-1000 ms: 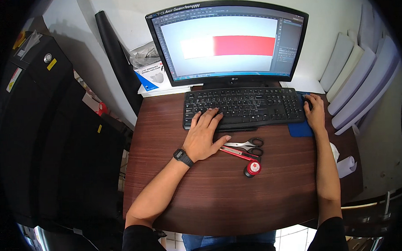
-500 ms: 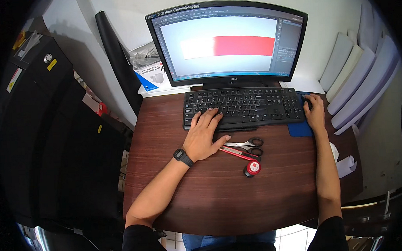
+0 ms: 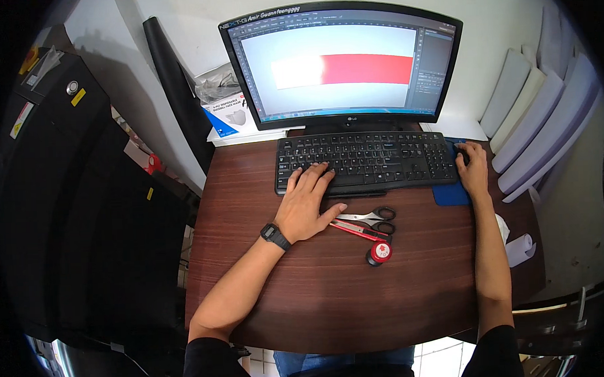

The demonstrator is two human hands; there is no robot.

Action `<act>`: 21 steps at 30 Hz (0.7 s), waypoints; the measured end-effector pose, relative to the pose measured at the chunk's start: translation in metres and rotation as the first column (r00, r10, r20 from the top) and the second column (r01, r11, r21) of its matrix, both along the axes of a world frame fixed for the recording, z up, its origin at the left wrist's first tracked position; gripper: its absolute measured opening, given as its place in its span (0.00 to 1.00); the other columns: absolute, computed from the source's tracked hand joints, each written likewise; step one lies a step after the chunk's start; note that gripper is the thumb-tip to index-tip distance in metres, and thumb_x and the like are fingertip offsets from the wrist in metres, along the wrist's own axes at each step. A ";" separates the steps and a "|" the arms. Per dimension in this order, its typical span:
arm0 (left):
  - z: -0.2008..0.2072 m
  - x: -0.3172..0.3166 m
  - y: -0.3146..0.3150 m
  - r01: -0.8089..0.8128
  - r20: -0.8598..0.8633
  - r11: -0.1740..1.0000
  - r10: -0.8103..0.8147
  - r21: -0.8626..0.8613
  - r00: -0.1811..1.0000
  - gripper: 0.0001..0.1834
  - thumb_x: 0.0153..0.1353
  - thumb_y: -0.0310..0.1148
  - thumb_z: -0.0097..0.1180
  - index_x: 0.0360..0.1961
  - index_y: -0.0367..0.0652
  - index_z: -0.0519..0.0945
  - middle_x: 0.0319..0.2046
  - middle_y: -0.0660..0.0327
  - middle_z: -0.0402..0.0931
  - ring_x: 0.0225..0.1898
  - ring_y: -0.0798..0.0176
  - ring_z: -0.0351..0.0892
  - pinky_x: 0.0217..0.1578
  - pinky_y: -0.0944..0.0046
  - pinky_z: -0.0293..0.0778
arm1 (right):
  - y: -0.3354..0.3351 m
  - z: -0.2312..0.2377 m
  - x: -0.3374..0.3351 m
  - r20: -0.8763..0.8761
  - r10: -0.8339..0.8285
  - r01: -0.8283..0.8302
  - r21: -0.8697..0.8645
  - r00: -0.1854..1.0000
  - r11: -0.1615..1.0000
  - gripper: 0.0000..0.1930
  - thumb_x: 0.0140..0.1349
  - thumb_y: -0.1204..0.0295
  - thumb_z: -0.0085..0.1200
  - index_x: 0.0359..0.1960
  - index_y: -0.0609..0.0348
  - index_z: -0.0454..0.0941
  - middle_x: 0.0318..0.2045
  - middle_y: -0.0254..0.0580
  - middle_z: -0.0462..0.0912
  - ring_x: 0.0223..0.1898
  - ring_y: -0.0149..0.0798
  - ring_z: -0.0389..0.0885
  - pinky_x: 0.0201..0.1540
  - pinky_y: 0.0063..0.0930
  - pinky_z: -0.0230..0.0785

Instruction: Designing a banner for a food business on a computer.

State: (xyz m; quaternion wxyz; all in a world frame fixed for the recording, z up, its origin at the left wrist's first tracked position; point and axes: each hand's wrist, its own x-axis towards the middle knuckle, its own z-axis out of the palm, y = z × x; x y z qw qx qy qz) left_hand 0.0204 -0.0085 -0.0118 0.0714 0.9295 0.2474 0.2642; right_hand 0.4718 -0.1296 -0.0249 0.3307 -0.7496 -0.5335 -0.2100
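My left hand (image 3: 304, 207) lies open, its fingers spread over the lower left keys of a black keyboard (image 3: 381, 180). Its thumb points right, close to the blades of black-handled scissors (image 3: 371, 217). A black watch is on that wrist. At the keyboard's right end, my right hand (image 3: 473, 169) is curled round a dark computer mouse (image 3: 460, 156), mostly hidden by the fingers, on a blue mouse pad (image 3: 451, 194). Behind the keyboard a monitor (image 3: 344, 67) displays a band, white at left and red at right.
A red cutter knife (image 3: 358, 230) and a round red-and-black object (image 3: 380, 253) lie beside the scissors on the brown desk (image 3: 359, 299). Large rolls (image 3: 536, 120) lean at right, near a small white roll (image 3: 520, 250). A mask box (image 3: 231, 116) sits back left; a black machine (image 3: 83, 196) stands left.
Both hands keep their places. On the monitor, the white part of the band reaches slightly further right into the red.
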 end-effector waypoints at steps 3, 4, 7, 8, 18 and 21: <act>0.000 0.000 0.000 -0.003 -0.003 1.000 0.003 0.000 1.000 0.40 0.65 0.53 0.63 0.69 0.36 0.71 0.70 0.45 0.65 0.73 0.44 0.63 0.75 0.40 0.50 | -0.001 0.001 -0.001 -0.007 -0.008 0.008 -0.015 1.000 1.000 0.14 0.62 0.74 0.61 0.50 0.58 0.85 0.52 0.49 0.82 0.55 0.55 0.78 0.59 0.45 0.72; 0.000 0.000 0.000 -0.005 -0.007 1.000 0.005 0.000 1.000 0.40 0.65 0.53 0.63 0.69 0.36 0.70 0.70 0.46 0.65 0.73 0.45 0.63 0.75 0.40 0.50 | -0.001 0.000 0.000 -0.001 -0.008 0.008 -0.012 1.000 1.000 0.14 0.62 0.74 0.61 0.50 0.58 0.86 0.52 0.49 0.82 0.55 0.55 0.78 0.59 0.45 0.72; 0.001 0.000 0.000 -0.005 -0.009 1.000 0.005 0.001 1.000 0.40 0.65 0.53 0.63 0.69 0.36 0.70 0.70 0.46 0.65 0.73 0.45 0.63 0.75 0.40 0.50 | 0.000 0.000 0.000 0.008 -0.007 0.007 -0.006 1.000 1.000 0.14 0.62 0.74 0.61 0.50 0.57 0.86 0.51 0.49 0.82 0.55 0.55 0.78 0.59 0.45 0.72; 0.000 0.000 0.000 -0.005 -0.009 1.000 0.005 0.002 1.000 0.40 0.65 0.53 0.63 0.69 0.36 0.70 0.70 0.46 0.65 0.73 0.45 0.63 0.75 0.40 0.50 | 0.000 0.000 0.000 0.012 -0.007 0.007 -0.004 1.000 1.000 0.14 0.62 0.73 0.61 0.49 0.57 0.86 0.51 0.49 0.82 0.55 0.55 0.79 0.59 0.45 0.72; -0.001 0.000 0.000 -0.004 -0.010 1.000 0.005 0.010 1.000 0.40 0.65 0.53 0.63 0.69 0.36 0.70 0.71 0.45 0.65 0.73 0.45 0.63 0.75 0.41 0.50 | 0.000 -0.001 0.001 -0.004 -0.010 0.010 -0.008 1.000 1.000 0.13 0.62 0.73 0.61 0.49 0.57 0.86 0.51 0.47 0.82 0.55 0.54 0.78 0.59 0.44 0.72; 0.000 0.000 0.000 -0.004 -0.008 1.000 0.004 0.007 1.000 0.40 0.65 0.53 0.63 0.69 0.36 0.70 0.71 0.45 0.65 0.73 0.44 0.62 0.75 0.41 0.50 | 0.000 -0.002 0.001 0.009 -0.016 0.016 -0.008 1.000 1.000 0.13 0.62 0.73 0.61 0.49 0.57 0.86 0.51 0.47 0.82 0.54 0.54 0.78 0.59 0.44 0.72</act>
